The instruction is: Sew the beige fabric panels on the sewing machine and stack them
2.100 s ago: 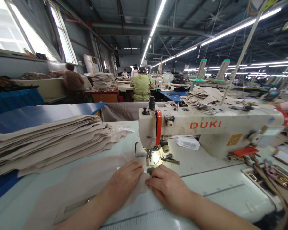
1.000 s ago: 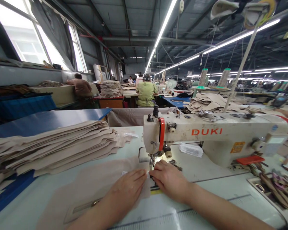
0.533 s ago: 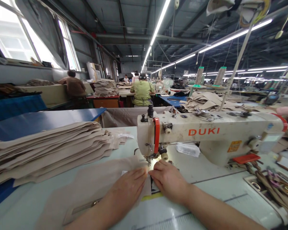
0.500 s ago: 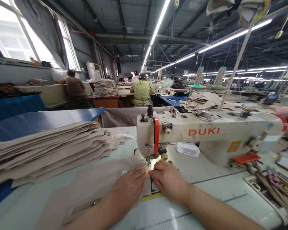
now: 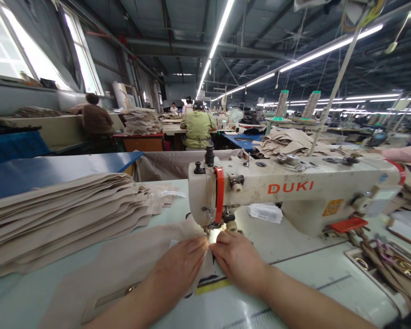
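A beige fabric panel (image 5: 123,256) lies on the sewing table, its right edge close to the needle of the white sewing machine (image 5: 248,183). My left hand (image 5: 181,260) rests over this panel, fingers held together and their tips at its edge just before the presser foot. Close beside it, my right hand (image 5: 241,258) has curled fingers, thumb and index pinching at the same edge; the exact grip is hidden. A zipper-like slot with a metal piece (image 5: 130,289) shows in the panel near my left forearm. A small white label (image 5: 173,243) peeks out behind my left hand.
Stacked beige fabric pieces (image 5: 65,205) stand at the left. A white packet (image 5: 265,213) lies behind the machine's needle area. At right, a tray (image 5: 373,278) holds straps and metal rings. A person in green (image 5: 198,128) sits ahead with their back turned.
The view has shifted slightly, so the scene sits a little further left. Near my hands, the panel's front corner has drawn back, baring more of the yellow strip. Both hands stay close to the needle.
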Demonstrator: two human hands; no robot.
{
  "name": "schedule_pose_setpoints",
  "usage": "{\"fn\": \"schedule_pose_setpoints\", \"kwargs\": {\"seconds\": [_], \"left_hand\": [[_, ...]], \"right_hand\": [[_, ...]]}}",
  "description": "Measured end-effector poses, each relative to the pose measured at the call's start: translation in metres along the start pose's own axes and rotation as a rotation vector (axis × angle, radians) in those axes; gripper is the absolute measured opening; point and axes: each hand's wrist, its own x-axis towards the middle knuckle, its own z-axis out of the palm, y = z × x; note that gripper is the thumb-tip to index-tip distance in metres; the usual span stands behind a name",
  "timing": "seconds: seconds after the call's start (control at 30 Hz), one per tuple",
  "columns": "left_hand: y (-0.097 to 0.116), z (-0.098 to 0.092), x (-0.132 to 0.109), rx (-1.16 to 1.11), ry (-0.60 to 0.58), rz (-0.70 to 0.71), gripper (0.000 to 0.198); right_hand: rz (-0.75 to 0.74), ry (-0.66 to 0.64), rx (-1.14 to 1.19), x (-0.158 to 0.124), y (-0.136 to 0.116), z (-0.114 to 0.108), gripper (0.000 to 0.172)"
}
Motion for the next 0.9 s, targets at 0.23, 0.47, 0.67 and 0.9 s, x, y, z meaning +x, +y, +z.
{"fn": "schedule_pose_setpoints", "kwargs": {"seconds": [0.23, 0.47, 0.67, 0.9], "left_hand": [[-0.0043, 0.0020, 0.0029, 0.019, -0.009, 0.025, 0.039], [-0.0041, 0.0004, 0.0042, -0.001, 0.020, 0.009, 0.037], [-0.0031, 0.0010, 0.0013, -0.034, 0.028, 0.003, 0.039], [-0.0024, -0.0024, 0.0029, -0.094, 0.038, -0.071, 0.039]], "right_hand": [[0.022, -0.001, -0.016, 0.0015, -0.0003, 0.0004, 0.019], [0.035, -0.015, -0.027, 0.0013, -0.0017, -0.0018, 0.019], [0.014, -0.032, -0.029, -0.0010, -0.0019, -0.0030, 0.019], [0.018, -0.021, -0.022, -0.0005, -0.0021, -0.0020, 0.022]]}}
